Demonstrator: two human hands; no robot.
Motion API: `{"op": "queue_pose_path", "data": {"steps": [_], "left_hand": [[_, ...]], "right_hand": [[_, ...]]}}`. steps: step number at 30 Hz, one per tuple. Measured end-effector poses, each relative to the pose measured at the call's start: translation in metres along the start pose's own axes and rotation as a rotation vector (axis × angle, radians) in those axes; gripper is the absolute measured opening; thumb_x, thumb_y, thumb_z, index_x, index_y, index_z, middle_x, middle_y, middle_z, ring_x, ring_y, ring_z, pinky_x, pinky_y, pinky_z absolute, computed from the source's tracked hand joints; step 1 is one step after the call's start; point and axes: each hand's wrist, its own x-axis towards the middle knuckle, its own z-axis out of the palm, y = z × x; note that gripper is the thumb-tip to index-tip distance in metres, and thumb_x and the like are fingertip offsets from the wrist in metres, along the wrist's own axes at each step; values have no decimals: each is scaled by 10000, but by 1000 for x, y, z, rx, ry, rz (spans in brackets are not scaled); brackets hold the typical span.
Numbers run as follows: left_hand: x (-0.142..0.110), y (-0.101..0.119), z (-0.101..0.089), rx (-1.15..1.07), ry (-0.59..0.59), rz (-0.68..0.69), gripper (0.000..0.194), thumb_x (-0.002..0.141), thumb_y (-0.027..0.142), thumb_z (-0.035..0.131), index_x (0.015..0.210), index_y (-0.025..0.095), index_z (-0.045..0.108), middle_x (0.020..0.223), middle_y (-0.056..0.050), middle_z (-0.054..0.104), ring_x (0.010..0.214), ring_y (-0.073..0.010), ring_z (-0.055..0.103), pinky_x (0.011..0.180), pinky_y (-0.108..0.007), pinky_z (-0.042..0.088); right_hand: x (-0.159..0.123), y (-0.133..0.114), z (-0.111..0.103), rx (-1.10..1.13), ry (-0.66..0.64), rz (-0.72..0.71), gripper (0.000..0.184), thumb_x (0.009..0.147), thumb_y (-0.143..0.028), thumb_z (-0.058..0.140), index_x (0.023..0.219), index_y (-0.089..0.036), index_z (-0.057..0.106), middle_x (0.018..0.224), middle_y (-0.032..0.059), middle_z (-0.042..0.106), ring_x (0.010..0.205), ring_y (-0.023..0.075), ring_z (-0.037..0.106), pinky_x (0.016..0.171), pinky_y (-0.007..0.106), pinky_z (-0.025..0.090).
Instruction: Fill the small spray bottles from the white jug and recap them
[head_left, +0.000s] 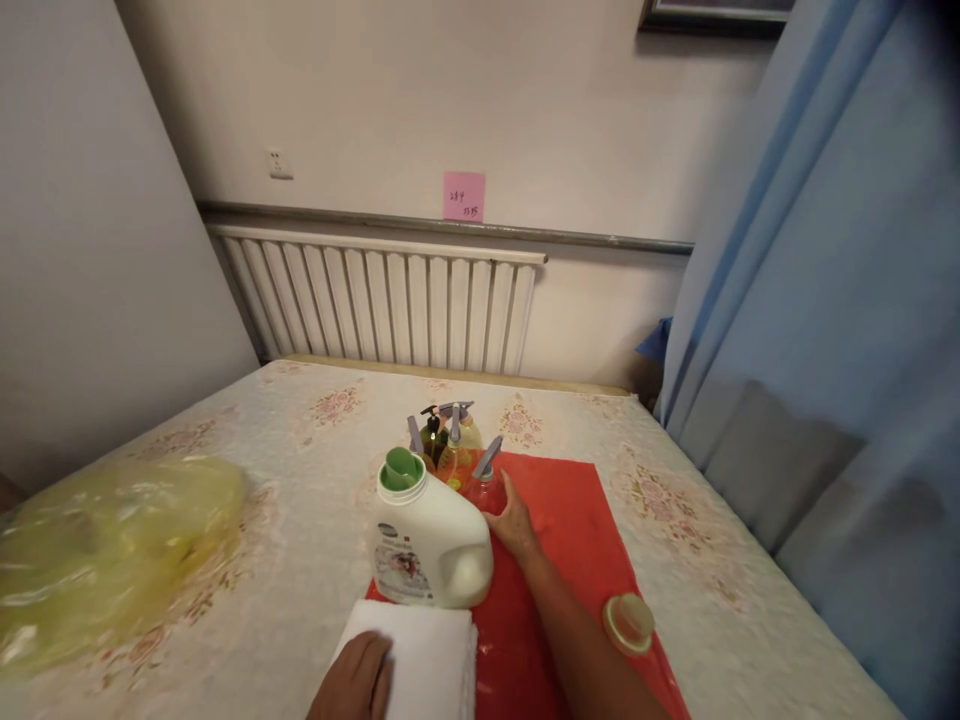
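My right hand [515,518] reaches past a white detergent jug [431,545] and is closed around a clear pump bottle [487,492] with a grey pump head. The jug stands uncapped, its green pour spout showing at the mouth. Several more pump bottles [454,460] cluster behind it, one with a black pump top; their lower parts are mostly hidden by the jug. At the bottom, my left hand [354,678] lies on a stack of white paper or cloth [424,650], its fingers resting on top.
A red plastic sheet [570,520] lies under the bottles. A translucent greenish cap [628,624] sits at its right side. Yellow plastic bags [112,550] rest on the flowered tablecloth [300,560] at left. A blue curtain [810,300] hangs on the right; a radiator [390,305] stands behind.
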Motion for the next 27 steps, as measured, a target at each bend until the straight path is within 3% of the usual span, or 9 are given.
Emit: {"op": "queue_pose_path", "data": {"steps": [5,9,16,20,24,27], "left_hand": [[1,4,-1,-66,-70,-61,273,965,405,450,1107,233,607,1080,-82,703,1026,-253,669,919,-400,568],[7,11,-7,-131,-100,-89,210,970,332,446,1049,221,606,1023,-82,685,973,-246,655,899,-411,551],[18,17,-21,-236,-159,-123,189,960,268,431,934,208,608,927,-73,645,895,-235,621,857,-400,519],[27,22,-25,-328,-176,-188,189,935,286,432,895,200,596,906,-75,640,873,-239,617,834,-393,508],[46,52,-36,-474,-183,-285,220,922,345,418,907,201,583,906,-69,646,882,-236,619,833,-371,483],[64,89,-42,-644,-315,-362,294,927,416,387,785,214,547,768,-30,630,745,-209,610,731,-327,469]], "right_hand": [[-21,-7,-23,19,71,98,644,649,-347,716,1255,-165,597,1236,154,667,1149,313,629,990,442,491],[-58,-16,-46,56,77,151,557,699,-378,643,1198,-131,620,1126,170,710,1009,288,695,881,405,555],[-146,-32,-83,88,-10,191,403,710,-386,636,1019,-130,676,909,125,751,845,266,722,791,374,569],[-179,-45,-98,120,-69,235,345,721,-381,629,970,-147,671,877,95,743,831,251,705,776,346,545],[-193,-59,-107,23,-61,217,237,781,-414,562,771,-187,628,734,31,685,723,203,646,682,293,493],[-194,-63,-109,-51,-29,208,342,848,-476,463,618,-226,497,593,-16,563,604,172,542,593,286,421]]}}
